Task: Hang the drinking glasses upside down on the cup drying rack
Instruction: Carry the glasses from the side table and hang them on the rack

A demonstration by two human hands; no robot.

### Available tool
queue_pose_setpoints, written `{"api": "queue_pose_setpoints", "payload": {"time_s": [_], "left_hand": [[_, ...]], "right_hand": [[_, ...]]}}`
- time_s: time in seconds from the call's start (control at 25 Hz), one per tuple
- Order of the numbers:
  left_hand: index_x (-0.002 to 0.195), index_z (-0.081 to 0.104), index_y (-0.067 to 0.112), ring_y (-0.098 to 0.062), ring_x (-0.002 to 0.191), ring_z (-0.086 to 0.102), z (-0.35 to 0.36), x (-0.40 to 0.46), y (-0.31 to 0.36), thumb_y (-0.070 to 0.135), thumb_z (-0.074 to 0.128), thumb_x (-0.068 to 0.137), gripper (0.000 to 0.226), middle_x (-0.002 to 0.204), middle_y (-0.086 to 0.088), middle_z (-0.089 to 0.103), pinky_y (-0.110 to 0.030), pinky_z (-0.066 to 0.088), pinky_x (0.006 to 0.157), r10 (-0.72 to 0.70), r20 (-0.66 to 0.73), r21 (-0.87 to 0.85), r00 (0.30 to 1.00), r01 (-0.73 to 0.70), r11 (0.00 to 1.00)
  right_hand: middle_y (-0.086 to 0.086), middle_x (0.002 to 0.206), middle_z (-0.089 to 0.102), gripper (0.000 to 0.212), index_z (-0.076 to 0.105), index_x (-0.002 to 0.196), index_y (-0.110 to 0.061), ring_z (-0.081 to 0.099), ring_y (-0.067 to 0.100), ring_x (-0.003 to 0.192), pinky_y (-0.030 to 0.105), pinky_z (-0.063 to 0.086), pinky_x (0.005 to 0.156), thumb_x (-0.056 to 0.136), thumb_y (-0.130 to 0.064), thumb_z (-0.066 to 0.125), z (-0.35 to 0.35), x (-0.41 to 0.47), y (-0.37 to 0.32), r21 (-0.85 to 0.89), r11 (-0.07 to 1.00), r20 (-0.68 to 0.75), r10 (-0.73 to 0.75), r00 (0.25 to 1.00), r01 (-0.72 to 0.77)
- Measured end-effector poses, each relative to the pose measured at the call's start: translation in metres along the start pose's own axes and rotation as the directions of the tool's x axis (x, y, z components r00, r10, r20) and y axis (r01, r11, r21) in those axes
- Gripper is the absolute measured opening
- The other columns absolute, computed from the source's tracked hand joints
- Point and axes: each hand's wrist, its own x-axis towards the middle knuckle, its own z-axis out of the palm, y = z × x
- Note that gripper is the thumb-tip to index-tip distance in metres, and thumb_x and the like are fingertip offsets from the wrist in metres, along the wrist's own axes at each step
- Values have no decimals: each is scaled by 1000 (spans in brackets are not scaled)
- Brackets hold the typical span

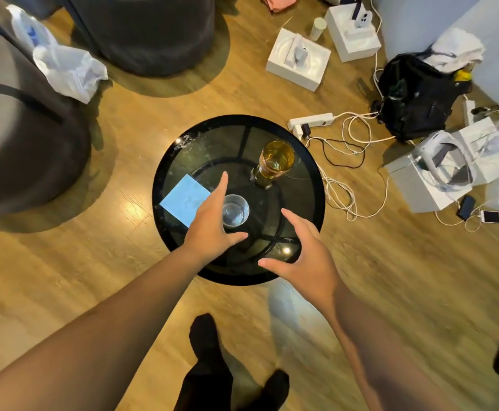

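A: Why is the left hand [209,221] spread like that, just left of centre in the frame?

B: It looks like a reach for the clear glass [235,210], which stands upright on the round black table [310,161] in the middle of the picture. The fingers run straight along the glass's left side and the thumb curls in below it, so the hand is wide open and has hold of nothing yet (whether skin touches the rim, I cannot tell).

A: And the right hand [301,250]?

B: Lower centre-right, over the table's near edge. Open too, fingers loosely curved, empty. I'd guess it waits to steady or take the glass for turning over.

A: The amber glass [276,161]?

B: Above and right of the clear one, well apart from both hands. It seems to sit on something dark; possibly the rack, though I cannot tell.

A: The blue paper [183,200]?

B: Lying flat, left of centre, partly under the left hand.
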Motion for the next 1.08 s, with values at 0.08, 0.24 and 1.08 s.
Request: {"api": "queue_pose_setpoints", "payload": {"time_s": [0.08,0.24,1.08], "left_hand": [[161,-3,43,-18,145,42,9,8,-2,31,97,69,137,155,5,45,-41,43,116,-1,-27,35,1000,2,999],[163,2,40,-20,147,41,25,15,-13,31,96,70,132,156,5,46,-42,42,116,-33,-29,109,999,36,993],[160,12,48,-16,132,56,-3,-24,34,41,94,72,120,144,10,58,-26,44,98,34,-61,119,998,-27,993]], "right_hand": [[-23,156,40,101,35,153,-52,40,1,142,39,43,116,72,-45,94,7,-2,11,6,1000,-5,15,1000,-15],[-24,155,40,103,34,155,-53,38,-1,142,39,47,113,71,-43,94,12,-7,22,36,999,16,35,999,-36],[-33,152,31,106,30,155,-58,29,-21,131,17,27,103,72,-42,95,-19,-76,15,139,990,-13,22,1000,-20]]}}
